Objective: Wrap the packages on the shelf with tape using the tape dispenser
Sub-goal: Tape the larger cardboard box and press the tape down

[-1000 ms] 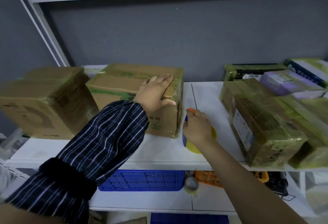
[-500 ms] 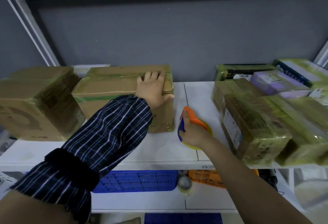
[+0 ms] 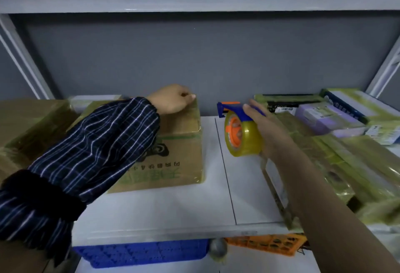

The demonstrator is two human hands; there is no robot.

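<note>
Tape dispenser is now lifted off the shelf, in the air just right of the box, with the right hand grasping its blue handle. Left hand has slid to the box's far top edge, fingers curled over it. Taping looks about to start.

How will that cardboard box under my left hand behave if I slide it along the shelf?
The cardboard box probably stays stiff: its edges look square. Its glossy taped surface and the smooth white shelf suggest easy sliding. Broad and flat-sitting, it seems unlikely to tip.
</note>
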